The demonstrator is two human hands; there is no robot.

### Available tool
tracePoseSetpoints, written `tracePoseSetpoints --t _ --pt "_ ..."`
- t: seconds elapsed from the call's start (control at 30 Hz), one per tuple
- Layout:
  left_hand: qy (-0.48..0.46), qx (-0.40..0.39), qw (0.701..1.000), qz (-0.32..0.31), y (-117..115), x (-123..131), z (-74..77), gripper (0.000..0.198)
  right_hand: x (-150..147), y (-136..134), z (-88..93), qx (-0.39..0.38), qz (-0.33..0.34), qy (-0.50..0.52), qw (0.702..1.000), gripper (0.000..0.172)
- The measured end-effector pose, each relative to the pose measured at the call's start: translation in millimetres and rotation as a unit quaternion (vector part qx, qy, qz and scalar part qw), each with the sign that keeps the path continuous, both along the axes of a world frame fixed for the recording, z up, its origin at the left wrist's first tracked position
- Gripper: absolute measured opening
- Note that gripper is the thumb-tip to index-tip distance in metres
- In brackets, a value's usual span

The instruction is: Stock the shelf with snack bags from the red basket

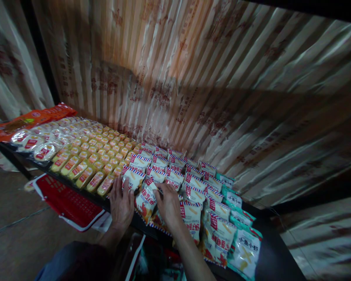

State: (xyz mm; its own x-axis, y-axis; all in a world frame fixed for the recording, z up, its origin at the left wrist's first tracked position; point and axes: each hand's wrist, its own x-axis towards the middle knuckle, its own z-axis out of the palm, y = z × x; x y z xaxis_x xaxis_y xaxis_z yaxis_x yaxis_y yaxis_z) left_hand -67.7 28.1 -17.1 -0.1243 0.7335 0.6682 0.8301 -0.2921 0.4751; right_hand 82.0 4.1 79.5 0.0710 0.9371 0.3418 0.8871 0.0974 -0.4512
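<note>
White snack pkt (pixel 145 201) lies just L of your R hand's (pixel 169 205) curled fingers, long axis approx. fore-aft; can't tell if they're pinching. Your L hand (pixel 121 207), fingers slightly spread, is farther off.

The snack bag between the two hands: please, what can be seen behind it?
Behind it are rows of similar white bags, then printed, striped sheeting. The snack bag itself and the right hand cover whatever lies directly against its back.
</note>
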Motion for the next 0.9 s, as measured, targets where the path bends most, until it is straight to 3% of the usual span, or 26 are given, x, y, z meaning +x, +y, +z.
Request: tracePoseSetpoints --t 0.17,0.33,0.63,0.9 --pt "-0.035 0.029 0.999 -0.019 3 -2 -2.5 0.061 -8 13 3.4 -0.009 0.001 0.069 0.998 0.016" --pt "-0.056 0.042 0.997 -0.016 5 0 -4.4 0.063 -8 23 -6.3 0.018 -0.025 0.075 0.997 0.018" --pt "0.039 -0.013 0.999 -0.018 -10 5 4.9 0.067 -5 30 -25.3 0.115 0.019 0.054 0.992 0.021" --pt "0.093 -0.014 0.994 -0.062 -22 12 6.6 0.062 -6 28 -31.3 0.126 0.002 0.023 0.992 0.026"
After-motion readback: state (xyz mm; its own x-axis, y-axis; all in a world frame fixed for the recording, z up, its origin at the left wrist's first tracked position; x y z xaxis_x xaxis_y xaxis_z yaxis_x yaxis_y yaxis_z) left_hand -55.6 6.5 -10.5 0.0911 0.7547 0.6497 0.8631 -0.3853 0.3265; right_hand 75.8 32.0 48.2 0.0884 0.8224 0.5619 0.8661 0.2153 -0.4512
